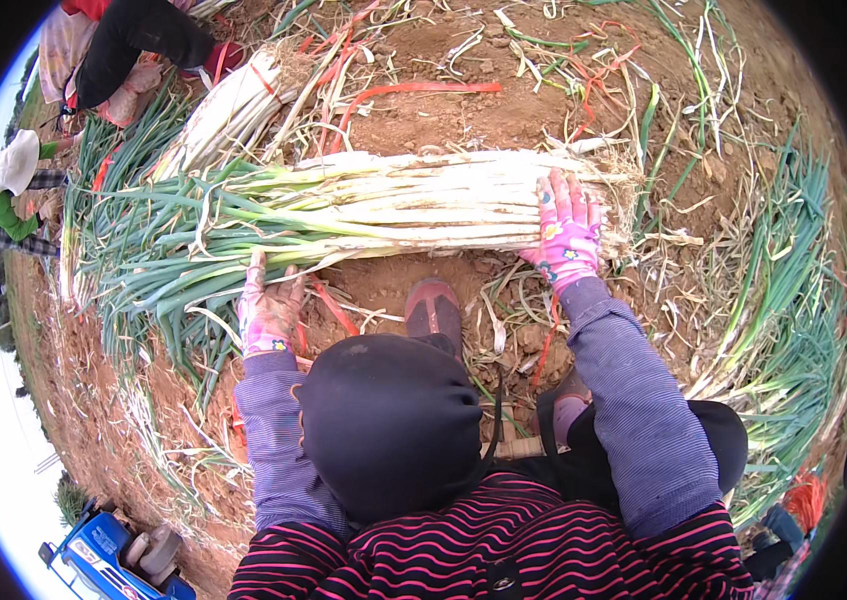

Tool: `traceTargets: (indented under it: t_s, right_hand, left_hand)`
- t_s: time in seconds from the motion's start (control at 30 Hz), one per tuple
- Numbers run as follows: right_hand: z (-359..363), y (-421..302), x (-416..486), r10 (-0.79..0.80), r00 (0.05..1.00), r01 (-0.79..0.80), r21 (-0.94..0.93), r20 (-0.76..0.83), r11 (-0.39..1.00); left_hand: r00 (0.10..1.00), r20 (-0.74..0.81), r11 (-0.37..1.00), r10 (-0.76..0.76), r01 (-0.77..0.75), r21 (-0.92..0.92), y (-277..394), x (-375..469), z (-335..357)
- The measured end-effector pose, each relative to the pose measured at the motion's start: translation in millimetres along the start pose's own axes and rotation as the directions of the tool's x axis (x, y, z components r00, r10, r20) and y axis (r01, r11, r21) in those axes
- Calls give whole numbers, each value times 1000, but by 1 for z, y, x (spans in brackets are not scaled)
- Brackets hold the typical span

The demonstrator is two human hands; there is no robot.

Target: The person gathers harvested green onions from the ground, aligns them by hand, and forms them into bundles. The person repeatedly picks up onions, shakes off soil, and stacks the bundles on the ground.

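Across the soil before me lies a bundle of green onions (423,201), its white stalks and roots to the right, its green leaves to the left. My right hand (567,229), in a pink floral glove, rests on top of the white stalks near the roots, fingers extended. Beside the near edge of the leaves is my left hand (270,304), in a similar glove with soiled fingers, palm turned up and fingers apart. Whether its fingertips bear on the leaves is hard to tell. A red plastic strip (335,306) passes under the bundle near my left hand.
Another tied bundle of green onions (225,112) lies at upper left, near a person in dark trousers (140,46). Farther left bends a person in green (0,199). Loose green onions (783,360) lie along the right. Red strips (423,88) litter the soil. A blue vehicle (105,551) stands lower left.
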State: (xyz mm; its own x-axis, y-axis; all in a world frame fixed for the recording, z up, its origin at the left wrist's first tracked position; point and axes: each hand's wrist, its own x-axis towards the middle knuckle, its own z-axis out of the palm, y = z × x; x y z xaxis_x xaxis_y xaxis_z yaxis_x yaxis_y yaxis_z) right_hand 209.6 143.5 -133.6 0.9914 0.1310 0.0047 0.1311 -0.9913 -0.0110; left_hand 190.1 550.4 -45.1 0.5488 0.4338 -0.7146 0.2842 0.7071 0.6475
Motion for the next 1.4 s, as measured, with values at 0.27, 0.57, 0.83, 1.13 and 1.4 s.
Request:
traceTargets:
  t_s: [0.27,0.57,0.83,1.13,1.4]
  right_hand:
    - [-16,-2,-1,4,999,-4,-8,49,1000]
    - [-9,-9,-2,-10,999,9,14,32,1000]
    - [-78,8,-8,-33,982,-39,374,184,927]
    - [-250,68,-146,364,703,61,562,-611,825]
    - [-146,206,-454,984,81,-526,845,160,-94]
  left_hand:
    - [964,-251,881,-92,196,431,32,39,39]
    - [943,-132,867,-304,332,371,14,121,-10]
    - [994,101,968,-38,12,252,-22,87,-15]
    - [928,298,839,225,-340,426,9,31,35]
    - [692,609,690,388,-656,307,101,-89,93]
